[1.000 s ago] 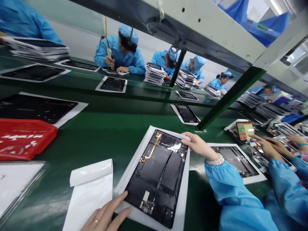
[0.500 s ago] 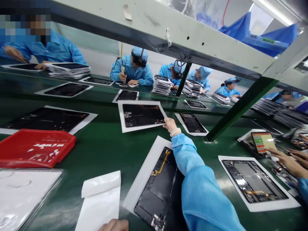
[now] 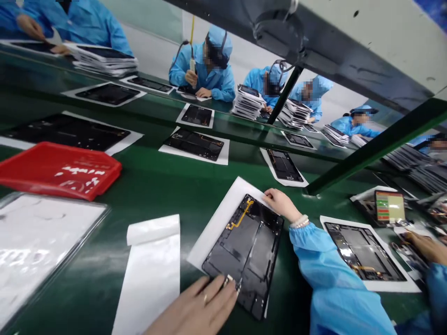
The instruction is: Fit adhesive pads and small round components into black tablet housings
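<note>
In front of me a black tablet housing [image 3: 240, 251] with a yellow flex cable lies slanted on a white sheet [image 3: 223, 218]. My left hand [image 3: 202, 302], wearing a ring, rests flat with fingers extended over the housing's lower end, where small metal parts show between the fingertips. At the far edge, my right hand [image 3: 281, 202] pinches the white sheet beside the housing's top; the thumb is partly hidden. Left of the housing lies a folded white paper strip [image 3: 153, 270]. Farther back, another tablet housing [image 3: 195, 143] lies on its own sheet, touched by neither hand.
A red tray [image 3: 52, 170] with small white pieces and a clear-covered white sheet [image 3: 45, 246] are at left. Another housing [image 3: 366, 251] lies at right, near a co-worker's hand [image 3: 426, 244]. A green post [image 3: 370, 151] slants up to the overhead shelf. Co-workers sit opposite beside stacks.
My right hand has let go of the other housing on its sheet, now lying at the back, and come back to the near sheet. My left hand has moved up onto the near housing.
</note>
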`<act>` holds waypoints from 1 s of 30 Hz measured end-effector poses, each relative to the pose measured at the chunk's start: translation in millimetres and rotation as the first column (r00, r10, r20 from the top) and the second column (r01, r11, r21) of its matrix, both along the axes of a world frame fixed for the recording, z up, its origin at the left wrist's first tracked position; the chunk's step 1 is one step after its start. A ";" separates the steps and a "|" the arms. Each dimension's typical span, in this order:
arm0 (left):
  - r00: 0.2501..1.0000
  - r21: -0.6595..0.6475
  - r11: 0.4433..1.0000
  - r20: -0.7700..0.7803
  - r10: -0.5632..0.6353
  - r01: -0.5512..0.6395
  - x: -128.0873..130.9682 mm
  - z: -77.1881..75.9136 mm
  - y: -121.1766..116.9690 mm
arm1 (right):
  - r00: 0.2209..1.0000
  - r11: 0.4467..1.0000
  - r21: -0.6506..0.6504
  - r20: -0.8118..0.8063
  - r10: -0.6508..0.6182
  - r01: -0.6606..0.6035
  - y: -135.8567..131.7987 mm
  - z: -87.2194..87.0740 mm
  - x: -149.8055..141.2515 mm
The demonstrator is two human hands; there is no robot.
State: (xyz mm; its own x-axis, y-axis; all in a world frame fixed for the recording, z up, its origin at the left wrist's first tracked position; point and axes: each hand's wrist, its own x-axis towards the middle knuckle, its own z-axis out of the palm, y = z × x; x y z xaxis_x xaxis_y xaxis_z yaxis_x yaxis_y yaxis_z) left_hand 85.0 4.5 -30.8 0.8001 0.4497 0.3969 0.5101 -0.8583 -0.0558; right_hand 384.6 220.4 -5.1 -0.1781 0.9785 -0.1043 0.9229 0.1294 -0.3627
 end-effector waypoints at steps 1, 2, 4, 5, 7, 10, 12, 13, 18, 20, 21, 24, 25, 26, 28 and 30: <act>0.999 -0.023 0.999 -0.030 0.028 -0.029 7.5 1.9 4.7 | 1.000 1.000 -0.002 0.018 -0.003 0.003 -6.5 -1.8 0.9; 0.997 -0.032 0.999 -0.066 0.037 -0.039 13.1 2.2 9.3 | 1.000 1.000 -0.009 0.029 -0.005 0.006 -11.7 -2.8 2.8; 0.989 -0.011 1.000 -0.146 0.022 -0.024 18.0 0.8 17.2 | 0.999 1.000 -0.025 0.035 -0.017 0.017 -20.0 -2.3 9.6; 0.986 0.023 1.000 -0.167 0.002 0.001 17.3 0.2 20.2 | 0.999 0.999 -0.027 0.029 -0.026 0.027 -24.0 -1.0 14.5; 0.985 0.099 0.994 -0.170 -0.029 0.046 11.3 1.9 24.5 | 0.999 0.999 -0.028 -0.001 -0.045 0.045 -33.2 2.3 25.2; 0.991 0.179 0.979 -0.108 -0.082 0.101 -2.7 14.0 29.8 | 0.997 0.998 -0.051 -0.066 -0.051 0.048 -50.8 5.5 38.4; 0.991 0.218 0.967 -0.043 -0.126 0.132 -11.4 25.3 35.1 | 0.993 0.995 -0.086 -0.101 -0.053 0.044 -63.8 6.1 43.5; 0.989 0.240 0.960 -0.008 -0.147 0.145 -14.8 30.1 38.7 | 0.992 0.994 -0.104 -0.114 -0.058 0.046 -70.0 6.2 45.3; 0.992 0.221 0.968 0.007 -0.126 0.121 -18.0 25.0 60.2 | 0.984 0.984 -0.145 -0.131 -0.122 0.103 -92.0 10.0 53.7; 0.998 0.157 0.986 -0.039 -0.053 0.058 -13.3 13.1 65.6 | 0.979 0.979 -0.146 -0.123 -0.160 0.142 -96.3 12.4 56.4; 0.998 0.130 0.991 -0.052 -0.021 0.027 -10.8 8.4 66.5 | 0.977 0.975 -0.152 -0.116 -0.178 0.160 -98.0 13.3 56.9; 0.998 0.086 0.995 -0.048 0.046 -0.042 -10.0 8.9 63.3 | 0.972 0.961 -0.194 -0.088 -0.218 0.198 -103.6 12.9 54.3; 0.997 0.074 0.995 -0.043 0.067 -0.064 -14.3 14.5 61.0 | 0.971 0.955 -0.216 -0.083 -0.225 0.203 -106.2 11.8 52.6; 0.994 0.064 0.993 -0.032 0.101 -0.098 -21.4 22.0 58.9 | 0.970 0.950 -0.242 -0.090 -0.227 0.199 -109.3 10.4 51.0; 0.972 0.044 0.971 0.029 0.235 -0.236 -43.9 37.7 56.2 | 0.968 0.939 -0.303 -0.136 -0.212 0.164 -116.4 7.4 49.7; 0.884 0.002 0.892 0.130 0.449 -0.453 -73.1 47.5 56.0 | 0.968 0.928 -0.349 -0.161 -0.193 0.127 -122.5 4.4 53.3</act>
State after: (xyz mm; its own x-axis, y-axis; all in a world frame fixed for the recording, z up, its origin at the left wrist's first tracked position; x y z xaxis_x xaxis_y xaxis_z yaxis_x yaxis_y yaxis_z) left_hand 11.9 60.5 16.6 0.4583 0.7360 0.4983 0.8461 -0.5330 0.0091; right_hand 438.0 97.9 -0.8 -0.0709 0.9097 -0.4091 0.8311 -0.1729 -0.5286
